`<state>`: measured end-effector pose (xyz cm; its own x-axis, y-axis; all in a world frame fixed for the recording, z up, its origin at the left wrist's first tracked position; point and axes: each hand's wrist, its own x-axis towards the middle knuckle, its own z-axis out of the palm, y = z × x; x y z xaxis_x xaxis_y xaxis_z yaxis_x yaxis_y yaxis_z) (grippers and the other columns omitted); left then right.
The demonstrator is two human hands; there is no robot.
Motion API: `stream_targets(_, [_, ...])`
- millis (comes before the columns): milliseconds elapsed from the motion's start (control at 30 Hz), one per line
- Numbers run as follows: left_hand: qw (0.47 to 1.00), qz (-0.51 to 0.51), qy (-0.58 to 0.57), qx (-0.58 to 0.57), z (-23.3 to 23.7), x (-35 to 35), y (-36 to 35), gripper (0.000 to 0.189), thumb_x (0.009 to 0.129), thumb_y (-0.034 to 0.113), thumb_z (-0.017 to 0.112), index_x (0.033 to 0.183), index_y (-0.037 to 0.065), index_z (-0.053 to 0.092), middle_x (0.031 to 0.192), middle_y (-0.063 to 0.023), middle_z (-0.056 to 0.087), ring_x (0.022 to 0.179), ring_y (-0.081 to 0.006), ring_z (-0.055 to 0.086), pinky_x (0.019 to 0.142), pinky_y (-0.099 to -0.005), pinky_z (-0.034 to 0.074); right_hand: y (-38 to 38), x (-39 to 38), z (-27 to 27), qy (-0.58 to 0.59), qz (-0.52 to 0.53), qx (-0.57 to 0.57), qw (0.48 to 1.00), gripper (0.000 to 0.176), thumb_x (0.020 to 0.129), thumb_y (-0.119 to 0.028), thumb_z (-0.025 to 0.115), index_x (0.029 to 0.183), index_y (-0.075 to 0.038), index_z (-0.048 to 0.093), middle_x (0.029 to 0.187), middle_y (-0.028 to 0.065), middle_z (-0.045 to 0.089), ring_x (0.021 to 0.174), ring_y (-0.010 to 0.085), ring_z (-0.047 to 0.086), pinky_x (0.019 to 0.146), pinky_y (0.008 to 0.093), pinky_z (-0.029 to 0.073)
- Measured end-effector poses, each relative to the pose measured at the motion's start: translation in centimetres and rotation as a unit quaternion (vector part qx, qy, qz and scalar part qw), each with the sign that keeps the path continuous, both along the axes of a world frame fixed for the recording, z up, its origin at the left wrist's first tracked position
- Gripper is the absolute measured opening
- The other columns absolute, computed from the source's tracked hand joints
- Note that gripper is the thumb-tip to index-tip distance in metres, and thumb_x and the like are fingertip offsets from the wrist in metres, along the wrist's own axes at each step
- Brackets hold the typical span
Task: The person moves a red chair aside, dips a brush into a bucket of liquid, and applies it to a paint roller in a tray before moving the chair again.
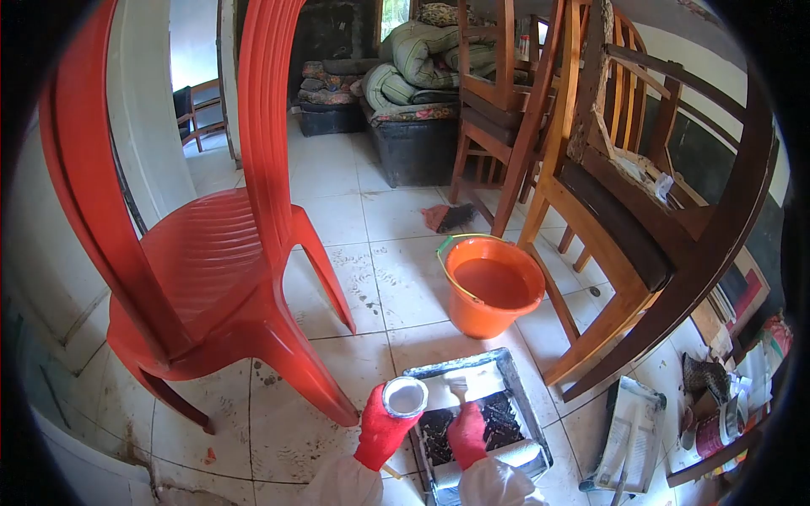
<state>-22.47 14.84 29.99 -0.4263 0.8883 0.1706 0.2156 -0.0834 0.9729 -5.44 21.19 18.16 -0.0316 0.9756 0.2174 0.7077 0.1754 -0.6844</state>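
My left hand (381, 428), in a red glove, is closed round a small cup (405, 396) with a pale inside and a smeared rim. In a red glove too, my right hand (467, 432) grips a small brush (459, 387), its bristles over the white paint at the far end of the paint tray (509, 371). The tray has a dark, ridged, paint-spotted floor. A white roller (517, 453) lies across its near part, beside my right wrist. The cup is held upright at the tray's left edge.
An orange bucket (481, 316) of reddish liquid stands beyond the tray. At left is a red plastic chair (202, 244); at right are wooden chairs (620, 223) and a second tray (629, 430). A dark rag (456, 218) lies on the tiles. Rolled bedding (422, 63) is piled behind.
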Motion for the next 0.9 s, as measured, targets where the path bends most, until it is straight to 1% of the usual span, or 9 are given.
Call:
stream_targets(167, [1.000, -0.004, -0.025, -0.001, 0.1, -0.1, -0.6, 0.062, 0.067, 0.010, 0.084, 0.118, 0.003, 0.049, 0.110, -0.0080, 0.060, 0.102, -0.0183, 0.059, 0.088, -0.0325, 0.048, -3.6, -1.3, 1.8, -0.011, 0.131, 0.061, 0.989, 0.019, 0.078, 0.003, 0.050, 0.096, -0.001, 0.050, 0.086, 0.0229, 0.058, 0.083, 0.0437, 0.057, 0.074, 0.0526, 0.045])
stream_targets(233, [1.000, -0.010, -0.029, 0.002, 0.0, -0.2, -0.7, 0.062, 0.067, 0.010, 0.084, 0.118, 0.003, 0.049, 0.110, -0.0078, 0.061, 0.102, -0.0180, 0.059, 0.088, -0.0324, 0.048, -3.9, -0.7, 2.4, -0.032, 0.144, 0.032, 0.989, 0.023, 0.075, 0.004, 0.051, 0.097, -0.001, 0.050, 0.087, 0.0217, 0.057, 0.084, 0.0419, 0.057, 0.075, 0.0513, 0.045])
stream_targets(300, [0.999, -0.021, -0.036, 0.010, 0.0, -0.2, -0.8, 0.061, 0.067, 0.011, 0.084, 0.117, 0.003, 0.050, 0.109, -0.0077, 0.061, 0.101, -0.0178, 0.059, 0.088, -0.0323, 0.048, -3.6, 0.8, 2.9, -0.075, 0.150, -0.008, 0.986, 0.028, 0.073, 0.004, 0.052, 0.100, 0.000, 0.051, 0.096, 0.0215, 0.057, 0.089, 0.0405, 0.057, 0.078, 0.0498, 0.046])
stream_targets(500, [0.999, -0.018, -0.026, 0.009, 0.4, 0.5, -1.0, 0.061, 0.066, 0.013, 0.085, 0.116, 0.004, 0.051, 0.108, -0.0072, 0.062, 0.099, -0.0181, 0.060, 0.087, -0.0320, 0.049, 0.0, 6.1, 3.0, -0.082, 0.043, 0.001, 0.996, 0.020, 0.076, 0.000, 0.051, 0.096, 0.000, 0.053, 0.087, 0.0241, 0.060, 0.085, 0.0424, 0.059, 0.076, 0.0512, 0.046])
stream_targets(600, [0.999, -0.021, -0.012, 0.024, -0.2, 1.0, -0.8, 0.054, 0.067, 0.016, 0.084, 0.112, 0.005, 0.055, 0.103, -0.0079, 0.064, 0.096, -0.0204, 0.062, 0.085, -0.0336, 0.049, 1.2, 7.1, 4.2, -0.025, -0.025, -0.038, 0.999, 0.015, 0.079, -0.004, 0.054, 0.093, -0.001, 0.056, 0.083, 0.0254, 0.062, 0.081, 0.0427, 0.061, 0.074, 0.0496, 0.048])
stream_targets(700, [0.998, -0.061, -0.013, -0.011, -0.9, 1.5, -0.6, 0.060, 0.066, 0.014, 0.085, 0.115, 0.004, 0.052, 0.108, -0.0074, 0.062, 0.099, -0.0183, 0.060, 0.087, -0.0326, 0.048, 2.5, 9.2, 2.3, 0.058, -0.039, -0.052, 0.996, 0.012, 0.084, -0.007, 0.054, 0.094, -0.001, 0.057, 0.071, 0.0141, 0.063, 0.061, 0.0251, 0.064, 0.058, 0.0363, 0.051])
stream_targets(733, [0.998, -0.060, -0.004, -0.019, -0.5, 1.8, -0.6, 0.060, 0.066, 0.015, 0.085, 0.115, 0.004, 0.052, 0.107, -0.0075, 0.062, 0.099, -0.0186, 0.060, 0.087, -0.0324, 0.048, 2.9, 10.1, 1.8, 0.068, -0.026, -0.053, 0.996, 0.015, 0.085, -0.007, 0.055, 0.097, 0.002, 0.058, 0.071, 0.0107, 0.062, 0.062, 0.0163, 0.064, 0.053, 0.0287, 0.050])
stream_targets(833, [0.997, -0.072, -0.025, -0.012, -1.2, 2.7, -0.3, 0.059, 0.067, 0.017, 0.085, 0.114, 0.004, 0.053, 0.107, -0.0079, 0.063, 0.099, -0.0188, 0.060, 0.086, -0.0326, 0.048, 1.5, 9.9, 7.5, 0.253, -0.037, -0.169, 0.952, 0.019, 0.087, -0.007, 0.054, 0.099, 0.007, 0.057, 0.077, 0.0127, 0.063, 0.067, 0.0198, 0.066, 0.056, 0.0280, 0.052])
stream_targets(900, [0.997, -0.070, -0.012, -0.022, -2.3, 3.2, 0.3, 0.054, 0.067, 0.017, 0.083, 0.112, 0.006, 0.056, 0.106, -0.0107, 0.063, 0.099, -0.0247, 0.061, 0.085, -0.0355, 0.048, 0.3, 10.1, 11.2, 0.276, -0.033, -0.195, 0.941, 0.022, 0.089, -0.006, 0.052, 0.104, 0.010, 0.055, 0.085, 0.0162, 0.062, 0.072, 0.0237, 0.067, 0.063, 0.0282, 0.055])
